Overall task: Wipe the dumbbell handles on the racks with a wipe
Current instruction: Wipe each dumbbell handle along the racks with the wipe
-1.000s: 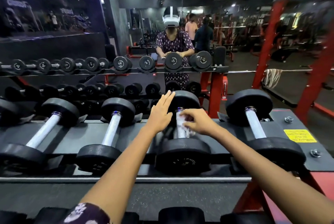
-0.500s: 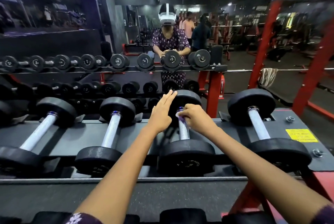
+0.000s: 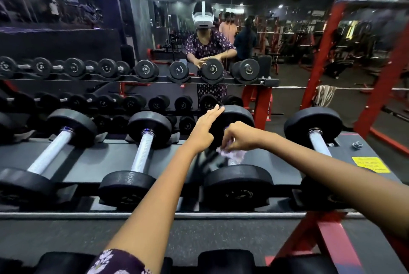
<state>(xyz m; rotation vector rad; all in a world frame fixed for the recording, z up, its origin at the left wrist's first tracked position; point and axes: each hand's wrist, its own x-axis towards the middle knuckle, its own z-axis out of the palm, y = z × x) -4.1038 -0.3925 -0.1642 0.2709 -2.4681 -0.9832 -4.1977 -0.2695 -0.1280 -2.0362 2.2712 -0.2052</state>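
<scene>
The right hand [image 3: 241,137] is curled over a crumpled pale wipe [image 3: 232,153], pinching it against the handle of the third dumbbell [image 3: 238,183] from the left on the rack's top shelf [image 3: 276,163]; the handle itself is almost wholly hidden under hand and wipe. The left hand [image 3: 204,129] lies flat with straight fingers against that dumbbell's far head, holding nothing and apparently steadying it. Judging by this, the wiping is mid-stroke on this handle. Left of that dumbbell, two more dumbbells [image 3: 141,154] show bare knurled handles, and to its right another [image 3: 318,143]; whether any has been cleaned cannot be told. A lower tier of dark heads shows nearer than that dumbbell, at the frame's bottom edge, presumably still to do. Beyond it a wall mirror [image 3: 199,30] reflects the person and the rack, a red steel frame [image 3: 327,52] rises to its right, and a yellow label [image 3: 370,164] sits on the shelf's right end.
</scene>
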